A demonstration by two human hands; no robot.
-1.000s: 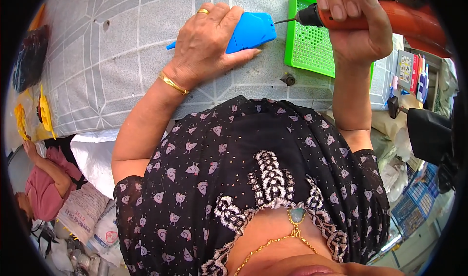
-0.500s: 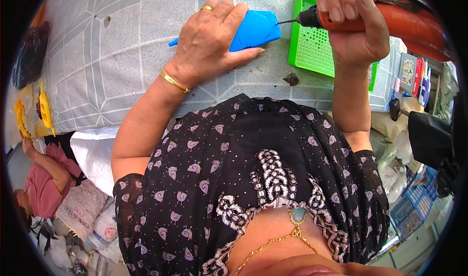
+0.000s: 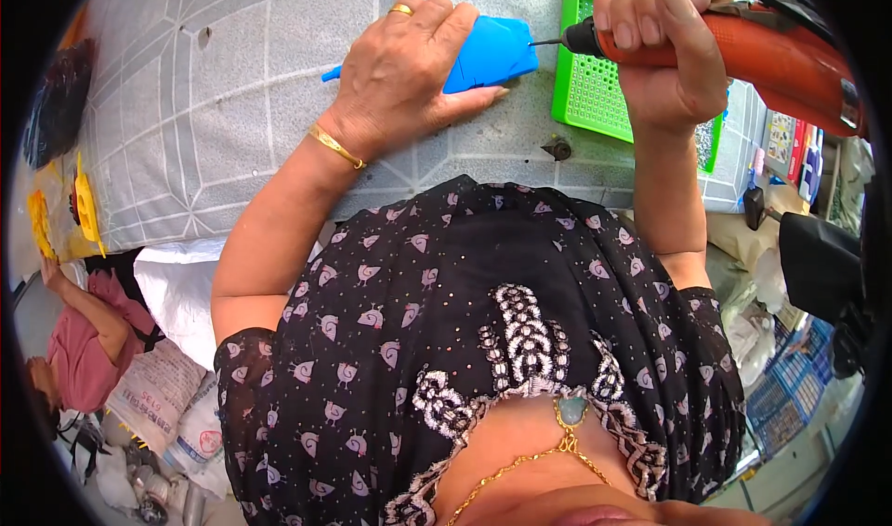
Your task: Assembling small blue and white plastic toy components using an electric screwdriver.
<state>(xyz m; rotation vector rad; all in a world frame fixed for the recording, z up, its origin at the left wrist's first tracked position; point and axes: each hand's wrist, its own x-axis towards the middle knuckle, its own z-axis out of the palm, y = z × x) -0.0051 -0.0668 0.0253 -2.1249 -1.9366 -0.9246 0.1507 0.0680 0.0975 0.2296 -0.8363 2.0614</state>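
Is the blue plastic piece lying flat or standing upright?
Lying flat: the blue piece shows its broad face upward, partly under the left hand.

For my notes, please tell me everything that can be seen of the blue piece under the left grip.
The blue piece is bright and plastic-looking, its broad right end having angled corners and small dark marks. A narrow tip, seemingly part of it, sticks out to the left; the left grip covers its middle. It lies slightly aslant over the grey tablecloth. The thin bit of the orange-red tool meets its right end.

tablecloth [image 3: 251, 159] — grey, white-lined | lower left — white sacks [image 3: 156, 394] | light: bright
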